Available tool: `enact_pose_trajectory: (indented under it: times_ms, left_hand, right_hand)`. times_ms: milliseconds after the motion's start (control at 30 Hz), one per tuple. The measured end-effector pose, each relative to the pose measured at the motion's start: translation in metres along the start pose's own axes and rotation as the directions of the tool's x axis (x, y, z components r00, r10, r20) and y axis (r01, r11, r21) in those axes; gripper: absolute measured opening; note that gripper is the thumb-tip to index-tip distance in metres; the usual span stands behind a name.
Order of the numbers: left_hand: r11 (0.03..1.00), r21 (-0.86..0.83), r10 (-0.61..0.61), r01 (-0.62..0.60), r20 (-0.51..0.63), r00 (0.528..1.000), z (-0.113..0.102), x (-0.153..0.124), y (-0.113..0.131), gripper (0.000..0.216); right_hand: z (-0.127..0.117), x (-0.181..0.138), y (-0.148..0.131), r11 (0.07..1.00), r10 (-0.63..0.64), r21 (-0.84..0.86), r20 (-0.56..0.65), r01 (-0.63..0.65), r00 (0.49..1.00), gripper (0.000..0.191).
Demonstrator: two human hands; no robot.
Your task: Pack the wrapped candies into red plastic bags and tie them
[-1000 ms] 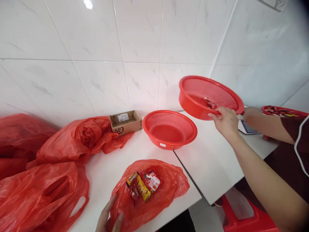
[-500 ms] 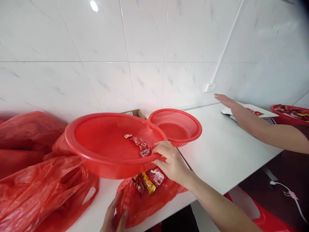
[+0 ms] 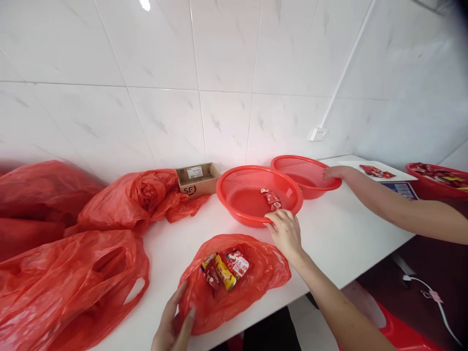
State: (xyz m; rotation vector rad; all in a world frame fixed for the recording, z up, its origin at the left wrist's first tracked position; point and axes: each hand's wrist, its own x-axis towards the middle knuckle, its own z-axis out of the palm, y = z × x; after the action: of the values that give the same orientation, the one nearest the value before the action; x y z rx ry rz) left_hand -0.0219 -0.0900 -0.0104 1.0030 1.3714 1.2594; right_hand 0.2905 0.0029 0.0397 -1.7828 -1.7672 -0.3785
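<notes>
My right hand [image 3: 285,232] grips the near rim of a red plastic basket [image 3: 234,192] that rests on the white table [image 3: 329,243]. A few small red candy packets [image 3: 271,198] lie inside it. My left hand [image 3: 172,322] pinches the near edge of a red plastic bag [image 3: 252,285] spread open on the table. Several snack packets [image 3: 224,269] lie in the bag. Another person's hand [image 3: 335,171] rests on the rim of a second, empty red basket [image 3: 300,170] just right of mine.
Several crumpled red bags [image 3: 66,273] cover the table's left side. A small cardboard box [image 3: 198,178] stands by the tiled wall. At the far right are a scale [image 3: 400,187] with red packets on it and another red basket [image 3: 435,178] of sweets.
My right hand carried the basket with packets from the right, over the bag, and set it on the table. The other person's hand slid the empty basket to the right.
</notes>
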Motion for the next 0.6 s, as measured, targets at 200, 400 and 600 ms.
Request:
enact_pose_trajectory:
  times_ms: [200,400,600]
  left_hand:
    - [0.990,0.143,-0.029,0.019,0.065,0.997,-0.007,0.003,0.030,0.072]
    - [0.987,0.162,-0.019,0.006,0.079,0.997,0.009,0.002,0.042,0.073]
    - [0.955,0.269,0.140,-0.123,-0.045,0.989,-0.005,0.014,0.048,0.055]
  right_hand:
    - [-0.039,0.001,-0.015,0.995,0.053,0.092,-0.041,-0.049,0.998,0.027]
    - [-0.040,-0.035,-0.089,0.802,-0.283,0.596,0.329,0.034,0.901,0.019]
    - [0.020,-0.051,-0.075,0.948,-0.251,0.305,0.546,0.090,0.799,0.048]
